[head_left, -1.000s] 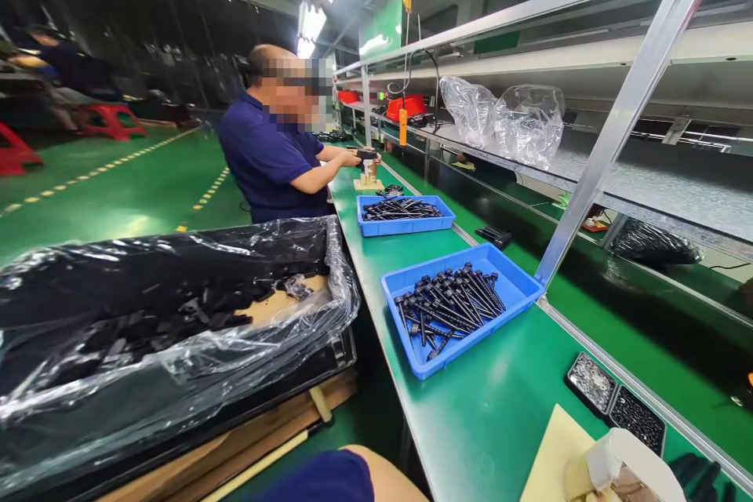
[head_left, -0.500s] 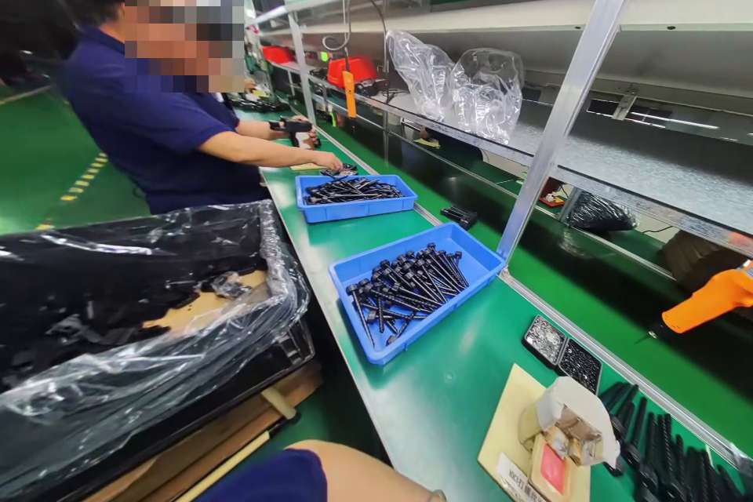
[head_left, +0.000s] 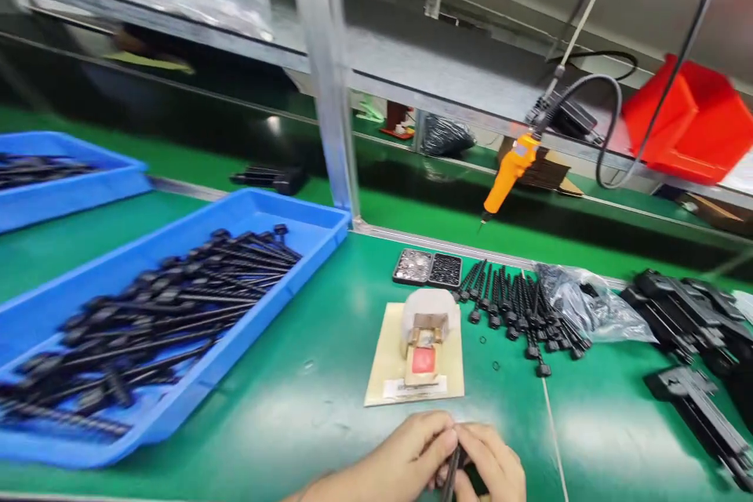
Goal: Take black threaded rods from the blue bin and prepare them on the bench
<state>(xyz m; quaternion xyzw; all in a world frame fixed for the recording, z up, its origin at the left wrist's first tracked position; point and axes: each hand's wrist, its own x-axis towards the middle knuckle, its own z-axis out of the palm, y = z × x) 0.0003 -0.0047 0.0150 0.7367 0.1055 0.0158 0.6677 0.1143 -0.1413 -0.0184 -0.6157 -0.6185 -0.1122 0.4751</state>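
Note:
My left hand [head_left: 400, 461] and my right hand [head_left: 491, 467] meet at the table's near edge, fingers closed together around a thin black rod-shaped part [head_left: 450, 474]. Just beyond them a small beige fixture [head_left: 424, 333] with a red patch sits on a tan base plate [head_left: 387, 372]. A row of black rod parts [head_left: 511, 306] lies to its right. A blue tray [head_left: 247, 212] full of similar black rods stands at the left.
Two small dark trays of tiny parts [head_left: 427, 268] sit behind the fixture. A clear bag [head_left: 594, 306] and black plastic pieces [head_left: 694, 306] lie at the right. An orange electric screwdriver [head_left: 509, 172] hangs on a cable. A metal post [head_left: 326, 78], a second blue tray [head_left: 76, 184] and a red bin [head_left: 694, 121] stand behind.
The view has swung right and down, away from the co-worker and the plastic-lined crate. Both my hands have come into view, closed on a black part.

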